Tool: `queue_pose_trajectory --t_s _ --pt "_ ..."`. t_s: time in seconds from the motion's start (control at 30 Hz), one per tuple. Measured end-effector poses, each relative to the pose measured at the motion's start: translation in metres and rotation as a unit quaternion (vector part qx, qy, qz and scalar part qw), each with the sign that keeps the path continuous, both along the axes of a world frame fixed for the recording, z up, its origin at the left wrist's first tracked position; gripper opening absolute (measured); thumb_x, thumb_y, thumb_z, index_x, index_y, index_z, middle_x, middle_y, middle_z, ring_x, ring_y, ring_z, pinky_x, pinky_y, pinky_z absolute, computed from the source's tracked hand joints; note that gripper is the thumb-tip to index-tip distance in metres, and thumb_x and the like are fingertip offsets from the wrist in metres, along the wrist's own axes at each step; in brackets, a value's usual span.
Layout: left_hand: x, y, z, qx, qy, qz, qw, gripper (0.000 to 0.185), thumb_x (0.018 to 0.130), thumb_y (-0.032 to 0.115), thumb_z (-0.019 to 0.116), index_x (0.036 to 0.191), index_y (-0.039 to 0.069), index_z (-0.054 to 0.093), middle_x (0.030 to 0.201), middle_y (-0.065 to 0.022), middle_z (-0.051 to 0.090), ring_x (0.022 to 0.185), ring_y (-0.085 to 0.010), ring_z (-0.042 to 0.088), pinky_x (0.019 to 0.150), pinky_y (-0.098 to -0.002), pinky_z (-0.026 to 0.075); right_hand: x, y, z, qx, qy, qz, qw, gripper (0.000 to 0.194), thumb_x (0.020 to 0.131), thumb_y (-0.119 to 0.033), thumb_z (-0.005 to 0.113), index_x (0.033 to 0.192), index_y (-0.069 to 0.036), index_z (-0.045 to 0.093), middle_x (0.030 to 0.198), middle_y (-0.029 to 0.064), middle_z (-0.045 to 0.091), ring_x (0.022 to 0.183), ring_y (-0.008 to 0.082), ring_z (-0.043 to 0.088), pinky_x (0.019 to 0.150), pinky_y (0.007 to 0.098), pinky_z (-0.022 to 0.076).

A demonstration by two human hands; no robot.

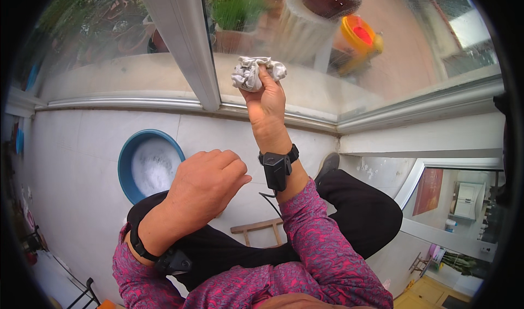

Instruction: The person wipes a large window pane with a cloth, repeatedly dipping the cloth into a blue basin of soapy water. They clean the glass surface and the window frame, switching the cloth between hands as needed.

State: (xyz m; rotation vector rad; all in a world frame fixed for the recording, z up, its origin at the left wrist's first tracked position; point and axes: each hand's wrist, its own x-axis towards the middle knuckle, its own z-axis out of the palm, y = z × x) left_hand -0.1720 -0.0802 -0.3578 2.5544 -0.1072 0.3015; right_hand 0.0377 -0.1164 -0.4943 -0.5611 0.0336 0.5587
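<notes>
A crumpled white cloth (256,73) is gripped in my right hand (268,98), raised in front of the window glass (262,43); whether the cloth touches the pane I cannot tell. My left hand (208,182) is bent over my knee, its fingers curled, with nothing visible in it; the palm is hidden. Just left of that hand, a blue basin (123,168) of foamy water stands on the pale floor. Each wrist carries a black strapped device.
A white window frame (186,43) divides the panes, with a low sill rail along the floor. Potted plants and a yellow-orange container (348,26) are outside. A wooden stool (258,227) is beneath me. At right is a glazed door or window with a white frame (413,182).
</notes>
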Motion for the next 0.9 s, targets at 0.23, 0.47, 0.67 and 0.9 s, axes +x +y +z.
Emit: queue_pose_trajectory --t_s 0.23,0.47,0.67,0.9 --pt "0.0 0.003 0.0 -0.005 0.009 0.009 1.0 0.016 0.087 0.016 0.074 0.085 0.009 0.059 0.084 -0.0052 0.06 0.076 -0.0264 0.06 0.065 -0.0392 0.048 0.032 -0.024 -0.089 -0.205 0.198 -0.113 0.952 0.029 0.101 -0.003 0.053 0.13 -0.005 0.05 0.127 0.0172 0.061 0.112 0.0368 0.065 0.088 0.0603 0.0576" --pt "0.002 0.004 -0.001 0.005 0.007 0.013 1.0 0.014 0.086 0.014 0.074 0.086 0.008 0.061 0.085 -0.0063 0.062 0.077 -0.0276 0.062 0.065 -0.0392 0.049 0.05 -0.06 -0.058 -0.175 0.109 -0.061 0.977 0.028 0.102 -0.008 0.053 0.129 -0.004 0.048 0.123 0.0149 0.061 0.108 0.0303 0.066 0.082 0.0481 0.0613" --pt "0.007 0.0 0.004 -0.001 0.02 0.008 1.0 0.011 0.085 0.009 0.074 0.088 0.006 0.064 0.085 -0.0085 0.065 0.078 -0.0305 0.065 0.067 -0.0394 0.052 0.033 -0.082 0.03 -0.131 -0.158 -0.196 0.959 0.026 0.103 -0.014 0.062 0.122 -0.008 0.046 0.116 0.0044 0.059 0.1 0.0141 0.063 0.079 0.0328 0.0589" --pt "0.009 -0.003 -0.002 -0.006 0.012 0.01 1.0 0.014 0.088 0.015 0.073 0.084 0.008 0.061 0.083 -0.0056 0.061 0.075 -0.0278 0.061 0.066 -0.0401 0.049 0.055 -0.096 -0.096 -0.286 0.009 -0.213 0.934 0.037 0.097 -0.013 0.065 0.126 -0.006 0.044 0.121 0.0099 0.057 0.098 0.0229 0.066 0.069 0.0425 0.0637"
